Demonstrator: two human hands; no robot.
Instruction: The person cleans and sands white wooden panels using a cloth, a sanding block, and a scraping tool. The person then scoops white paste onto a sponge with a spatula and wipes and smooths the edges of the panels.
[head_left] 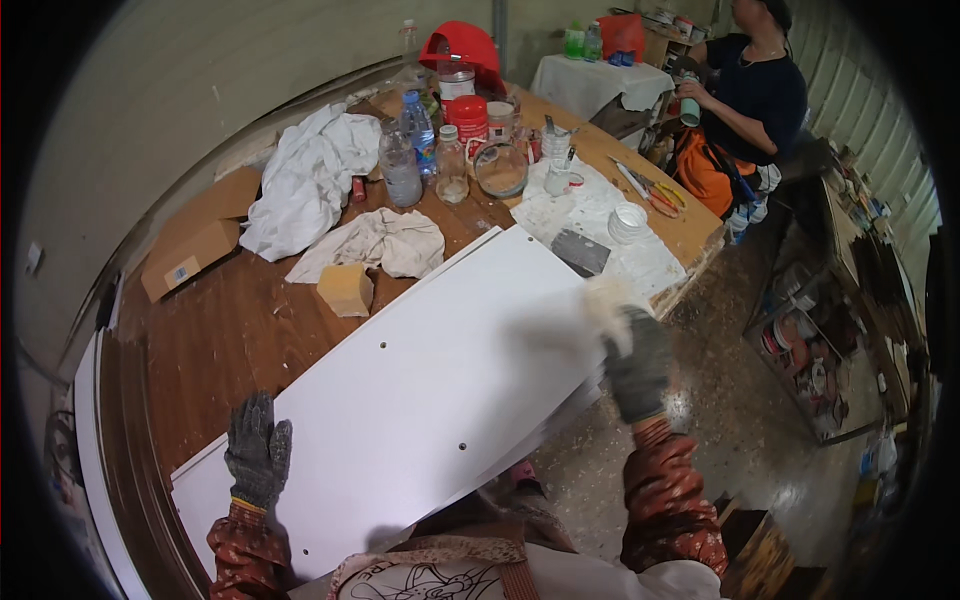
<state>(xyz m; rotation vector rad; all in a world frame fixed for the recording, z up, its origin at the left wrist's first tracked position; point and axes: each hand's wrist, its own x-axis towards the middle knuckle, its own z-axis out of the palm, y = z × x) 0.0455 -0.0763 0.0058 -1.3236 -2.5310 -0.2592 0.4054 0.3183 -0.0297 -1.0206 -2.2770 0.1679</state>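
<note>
A long white panel (420, 370) with a few small dark holes lies slantwise on the brown table in front of me. My left hand (258, 448), in a dark grey knit glove, rests flat at the panel's left end, fingers stretched out. At the panel's far right edge, my right hand (640, 365), in the same kind of glove, is closed on a cream-coloured rag (607, 300). Motion smears both the rag and the fingers. A yellow sponge block (345, 290) sits just beyond the panel, and a dark grey flat block (580, 253) lies near the rag.
Behind the panel lie a beige cloth (385, 245), a white cloth (315, 175) and a cardboard box (200, 235). Bottles, jars and a red tub (467, 118) crowd the back. Pliers (665, 197) lie at the right corner. A person (745, 110) stands far right, holding a can.
</note>
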